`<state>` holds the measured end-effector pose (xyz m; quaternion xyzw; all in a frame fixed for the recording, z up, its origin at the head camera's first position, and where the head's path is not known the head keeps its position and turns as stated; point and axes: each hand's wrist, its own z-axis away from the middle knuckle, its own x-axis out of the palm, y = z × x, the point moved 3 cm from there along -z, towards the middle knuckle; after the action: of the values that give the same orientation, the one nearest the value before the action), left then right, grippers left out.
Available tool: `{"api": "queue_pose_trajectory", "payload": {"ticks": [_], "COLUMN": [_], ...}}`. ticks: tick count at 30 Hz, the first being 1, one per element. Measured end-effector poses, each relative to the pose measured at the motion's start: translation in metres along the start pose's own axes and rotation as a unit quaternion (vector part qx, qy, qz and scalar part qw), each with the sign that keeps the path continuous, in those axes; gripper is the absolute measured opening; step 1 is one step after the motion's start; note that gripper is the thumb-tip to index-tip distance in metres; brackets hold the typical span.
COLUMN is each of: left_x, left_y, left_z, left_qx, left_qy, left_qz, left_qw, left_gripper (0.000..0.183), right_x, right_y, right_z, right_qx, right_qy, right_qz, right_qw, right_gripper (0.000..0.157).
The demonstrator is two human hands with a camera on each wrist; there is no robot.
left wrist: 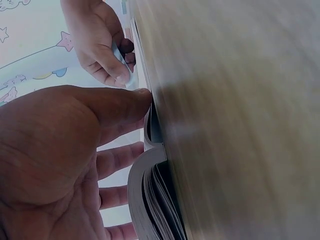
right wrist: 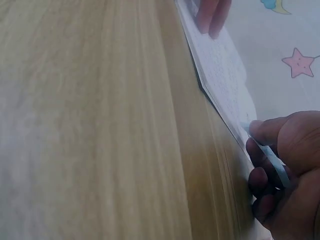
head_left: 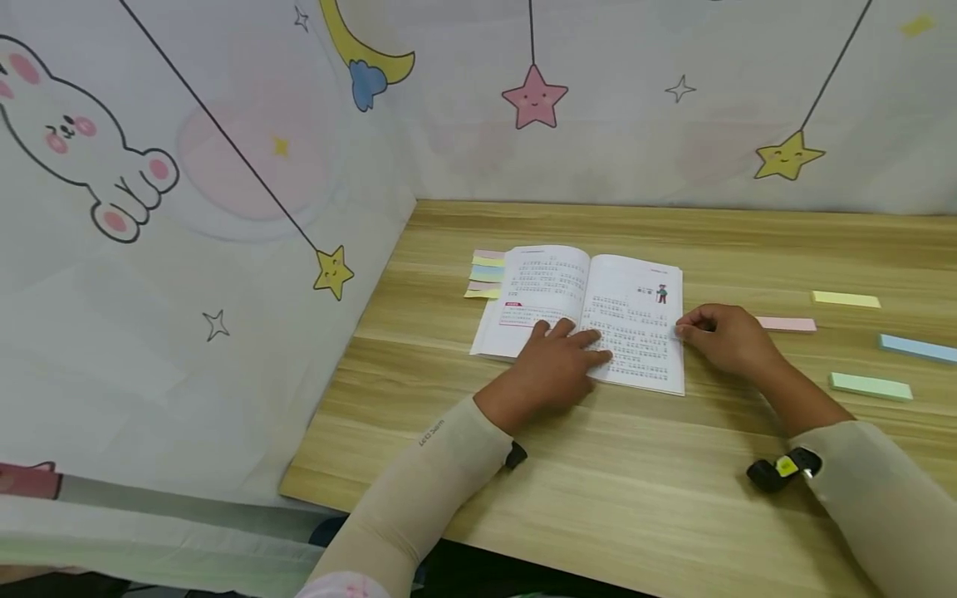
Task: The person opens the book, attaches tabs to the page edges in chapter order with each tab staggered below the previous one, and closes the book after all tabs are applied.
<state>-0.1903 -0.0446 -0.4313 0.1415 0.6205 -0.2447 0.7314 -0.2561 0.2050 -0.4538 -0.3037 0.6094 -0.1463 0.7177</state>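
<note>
An open book (head_left: pixel 635 340) lies on the wooden table, with printed text on both pages. Several coloured sticky tabs (head_left: pixel 487 272) stick out past its left edge. My left hand (head_left: pixel 544 370) rests across the lower middle of the pages with its fingers spread, the thumb near the bottom edge in the left wrist view. At the right page's outer edge, my right hand (head_left: pixel 728 336) pinches a light blue sticky tab (right wrist: pixel 274 166) between thumb and fingers. One end of the tab meets the page edge in the right wrist view.
Right of the book lie pads of sticky tabs: pink (head_left: pixel 788 325), yellow (head_left: pixel 846 299), blue (head_left: pixel 921 348) and green (head_left: pixel 871 386). A patterned wall covering (head_left: pixel 598 158) rises behind the table (head_left: pixel 598 473) and along its left side.
</note>
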Motion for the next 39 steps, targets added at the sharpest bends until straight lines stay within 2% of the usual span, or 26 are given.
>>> {"api": "queue_pose_trajectory", "payload": {"ticks": [12,22,28,31,34,36,39], "left_x": [-0.003,-0.003,-0.002,-0.002,-0.001,-0.001,-0.001], "left_y": [0.001,0.002,0.002,0.002,0.002,0.002,0.001], "left_z": [-0.001,-0.003,-0.003,-0.004,-0.003,-0.002,-0.001], "left_qx": [-0.004,-0.005,-0.004,-0.001,0.001,0.002,0.002], "left_qy": [0.002,0.000,0.000,0.002,0.005,0.007,0.008], "left_qz": [-0.012,-0.007,-0.010,-0.011,-0.013,-0.012,-0.012], "left_qw": [0.9999,1.0000,0.9999,0.9999,0.9999,0.9999,0.9999], "left_gripper": [0.047,0.047,0.047,0.047,0.047,0.047,0.047], "right_x": [0.004,0.005,0.004,0.004,0.004,0.005,0.005], "right_y": [-0.005,-0.006,-0.008,-0.011,-0.017,-0.022,-0.030], "right_z": [-0.003,-0.002,-0.002,-0.001,0.003,0.007,0.015], "right_qx": [0.013,0.022,0.042,0.010,-0.055,-0.093,-0.121], "right_qy": [-0.002,0.020,0.042,0.076,0.107,0.097,0.052], "right_qz": [0.014,0.012,0.037,0.070,0.120,0.163,0.206], "right_qw": [1.000,0.999,0.998,0.995,0.985,0.977,0.970], "right_gripper": [0.027,0.026,0.029,0.024,0.012,0.012,0.022]}}
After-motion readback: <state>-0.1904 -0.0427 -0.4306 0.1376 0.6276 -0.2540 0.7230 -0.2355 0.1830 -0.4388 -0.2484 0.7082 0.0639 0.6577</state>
